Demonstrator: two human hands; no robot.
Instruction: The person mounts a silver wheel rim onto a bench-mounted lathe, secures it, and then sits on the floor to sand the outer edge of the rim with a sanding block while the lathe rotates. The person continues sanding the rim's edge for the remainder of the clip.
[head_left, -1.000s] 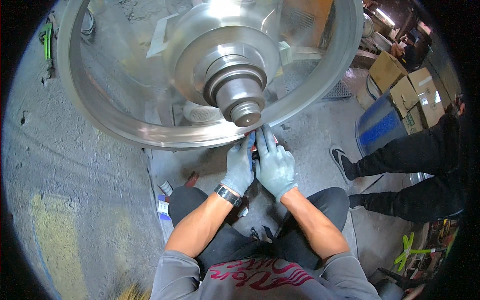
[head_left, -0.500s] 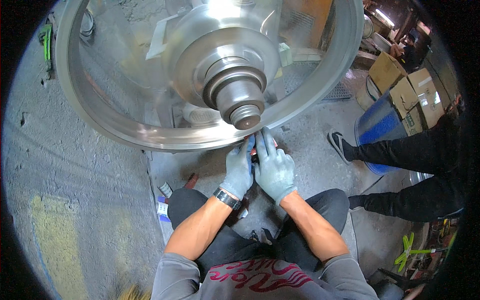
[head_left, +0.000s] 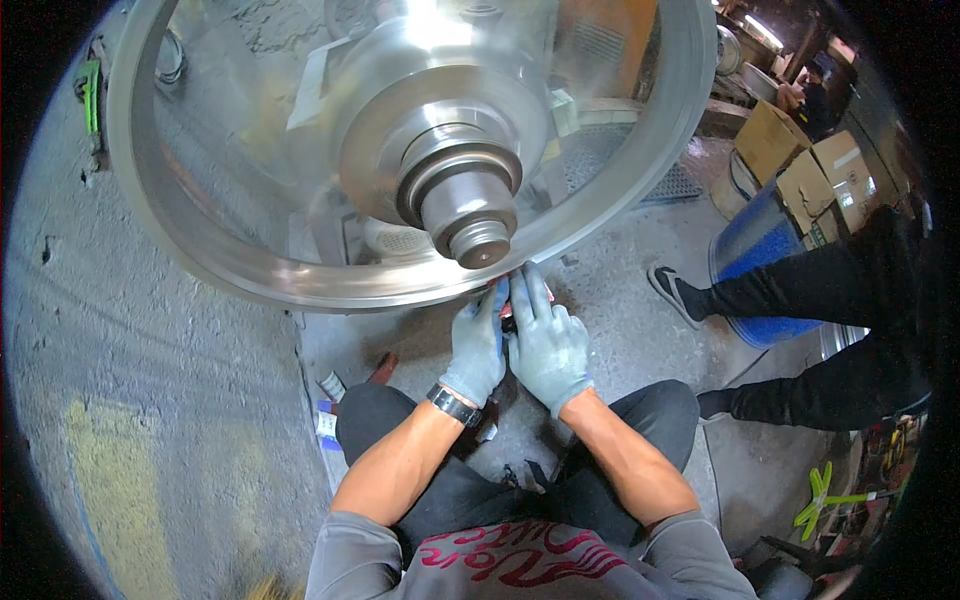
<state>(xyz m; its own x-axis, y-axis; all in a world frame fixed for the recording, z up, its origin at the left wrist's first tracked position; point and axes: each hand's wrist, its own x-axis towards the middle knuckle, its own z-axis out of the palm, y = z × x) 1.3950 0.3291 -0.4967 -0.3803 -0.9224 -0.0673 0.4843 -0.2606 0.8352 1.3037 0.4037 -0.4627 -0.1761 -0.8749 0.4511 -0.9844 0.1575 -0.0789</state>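
Observation:
A large metal wheel (head_left: 270, 285) with a bright rim fills the upper view, its spokes blurred by spinning. From its centre a stepped metal hub (head_left: 468, 200) juts toward me. Below the rim my left hand (head_left: 476, 345) and my right hand (head_left: 549, 350), both in grey-blue gloves, press together around a small red object (head_left: 549, 294). Only bits of red show between and beside the fingers, so its kind is hidden. The right fingers lie stretched over it, their tips at the rim's lower edge. My left fingers are closed against its other side.
On the right stands a person in dark trousers (head_left: 800, 290) and sandals, beside a blue drum (head_left: 750, 240) with cardboard boxes (head_left: 775, 140). A rough concrete wall or slab (head_left: 160, 350) lies left. Near my left knee are a reddish-brown piece (head_left: 383, 368) and a small can (head_left: 332, 384).
The wheel goes on spinning and sits slightly lower and further left in the picture. Both hands stay together at the rim, with hardly any shift.

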